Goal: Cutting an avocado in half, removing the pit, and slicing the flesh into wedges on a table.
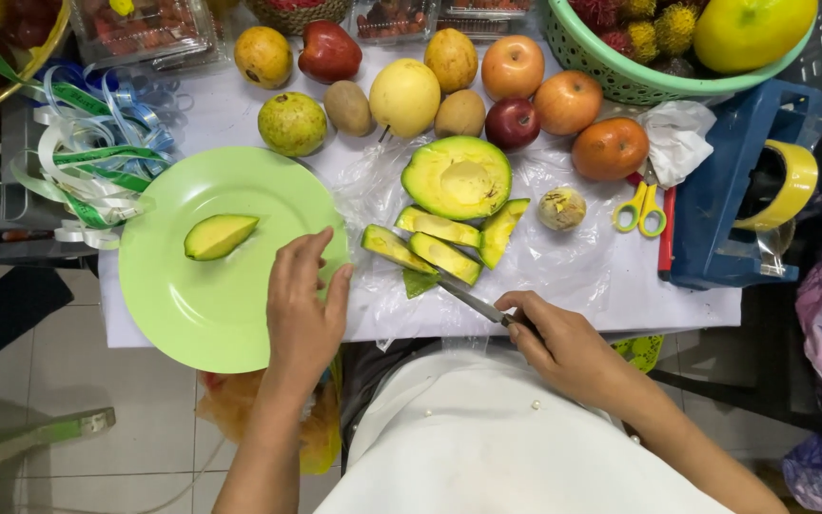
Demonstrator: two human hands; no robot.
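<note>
Your left hand point(304, 305) is lying flat on the edge of the light green plate point(211, 319), its fingers point(308, 249) stretched out loosely and gripping nothing, their tips pointing toward the avocado slices point(435, 249) just beyond them. One avocado wedge point(220, 235) is sitting on the plate, off to the outer side of those fingers and clear of them.

Your right hand point(563, 347) is closing around the handle of a knife point(468, 299), fingers point(525, 309) curled tight on it, and the blade is reaching out from them toward the cut slices, its tip touching or just beside the nearest one. The slices are lying on clear plastic wrap point(563, 262) spread over the worktop point(696, 300). Past them, farther from your fingers, the avocado half point(457, 177) is resting cut face up, and the pit point(562, 208) is lying to its side. Yellow-handled scissors point(641, 209) are sitting beyond your right hand, near a blue tape dispenser point(720, 200). Apples, pears and kiwis are lining the far end of the worktop.
</note>
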